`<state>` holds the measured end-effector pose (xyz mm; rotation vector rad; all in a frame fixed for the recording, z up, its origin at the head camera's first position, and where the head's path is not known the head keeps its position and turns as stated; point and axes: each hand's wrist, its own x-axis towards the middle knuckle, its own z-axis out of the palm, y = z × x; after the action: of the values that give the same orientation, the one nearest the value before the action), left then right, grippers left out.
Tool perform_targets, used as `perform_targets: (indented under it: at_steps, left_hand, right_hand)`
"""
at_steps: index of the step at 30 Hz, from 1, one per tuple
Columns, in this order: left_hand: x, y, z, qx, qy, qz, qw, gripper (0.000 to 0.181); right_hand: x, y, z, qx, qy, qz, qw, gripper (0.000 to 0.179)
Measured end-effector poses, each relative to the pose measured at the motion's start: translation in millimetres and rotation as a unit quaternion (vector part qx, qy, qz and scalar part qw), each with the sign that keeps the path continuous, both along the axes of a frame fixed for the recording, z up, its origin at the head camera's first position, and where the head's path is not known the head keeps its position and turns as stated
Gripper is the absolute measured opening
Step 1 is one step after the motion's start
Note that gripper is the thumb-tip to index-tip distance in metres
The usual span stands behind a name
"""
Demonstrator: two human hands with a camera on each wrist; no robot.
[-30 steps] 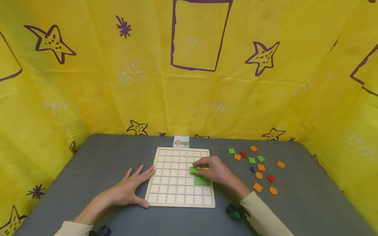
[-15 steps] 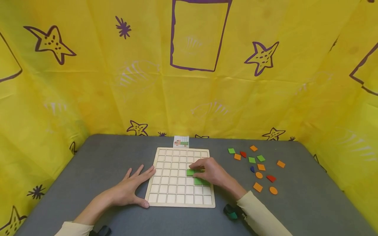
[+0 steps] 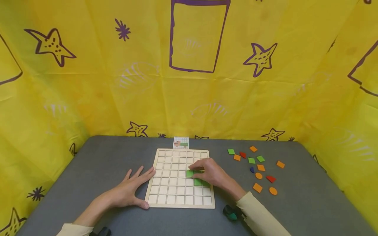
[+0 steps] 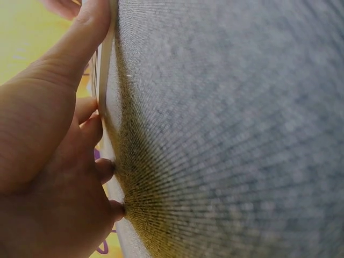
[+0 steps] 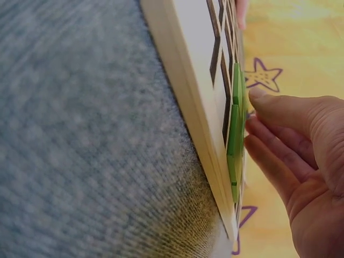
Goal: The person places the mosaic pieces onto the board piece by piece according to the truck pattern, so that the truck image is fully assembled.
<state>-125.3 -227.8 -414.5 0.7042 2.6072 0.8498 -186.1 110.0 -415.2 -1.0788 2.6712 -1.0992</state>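
Observation:
A pale wooden grid board (image 3: 168, 207) lies on the table. My left hand (image 3: 127, 190) spreads along its left side, fingertips at the upper left edge and thumb at the lower left corner; in the left wrist view the thumb (image 4: 88, 27) rests on the rim. Over the board's right half, my right hand (image 3: 214, 173) pinches a green square tile (image 3: 189, 173) between thumb and fingers, low in a cell. More green tiles (image 3: 198, 182) sit in cells below and right of it, partly hidden by this hand. In the right wrist view, the green tiles (image 5: 234, 134) stand slightly above the board.
Loose tiles lie right of the board: green squares (image 3: 251, 160), orange squares (image 3: 257, 187), orange circles (image 3: 273, 191), red pieces (image 3: 270, 179) and a small blue piece (image 3: 252, 169). A small picture card (image 3: 181, 143) touches the board's far edge. A yellow patterned cloth (image 3: 141, 98) surrounds the table.
My right hand has moved slightly left with the green tile and lowered it into a cell beside the other green ones. My left hand has stayed at the board's edge.

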Motion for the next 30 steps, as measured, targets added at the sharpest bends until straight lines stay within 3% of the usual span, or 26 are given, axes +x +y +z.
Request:
perform_targets:
  at_steps: [22,30]
  left_hand:
    - [2.4,-1.8,-0.8,0.012,0.014,-0.004,0.9998,0.114]
    - [2.4,-1.9,-2.3,0.012,0.015,-0.008,0.9998,0.113]
  right_hand:
    - [-2.1,20,2.8,-0.033,-0.002,-0.009,0.9994,0.03]
    - [-6.1,44,-0.2,-0.014,0.012,-0.051,0.9985,0.03]
